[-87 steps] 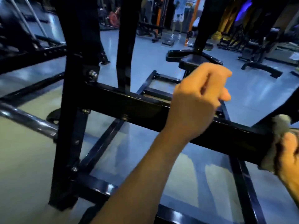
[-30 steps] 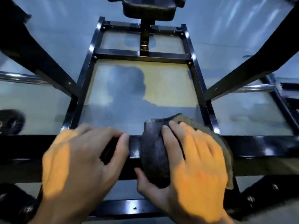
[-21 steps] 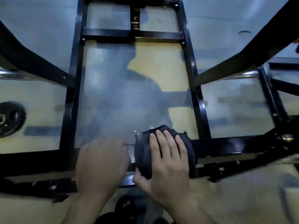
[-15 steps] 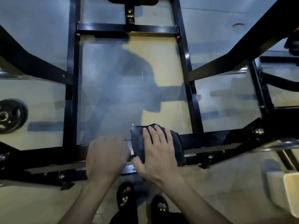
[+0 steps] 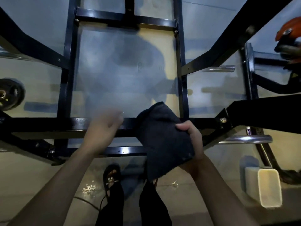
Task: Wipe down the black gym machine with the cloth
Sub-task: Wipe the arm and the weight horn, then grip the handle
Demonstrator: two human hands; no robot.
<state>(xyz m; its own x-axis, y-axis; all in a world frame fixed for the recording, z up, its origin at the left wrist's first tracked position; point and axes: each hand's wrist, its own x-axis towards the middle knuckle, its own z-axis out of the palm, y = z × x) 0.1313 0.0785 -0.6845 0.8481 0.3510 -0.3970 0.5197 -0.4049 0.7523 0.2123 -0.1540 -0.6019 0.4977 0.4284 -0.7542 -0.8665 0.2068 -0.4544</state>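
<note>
The right hand pinches the dark cloth by its edge, lifted just above the black gym machine's crossbar — likely to refold it — while the left hand, blurred, hovers loose-fingered and empty over the bar.

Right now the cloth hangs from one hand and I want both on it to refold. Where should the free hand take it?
Judging by its hang, take the cloth at its loose lower left edge, coming from the left. The right hand pinches the right edge, and the left hand is already beside it.
</note>
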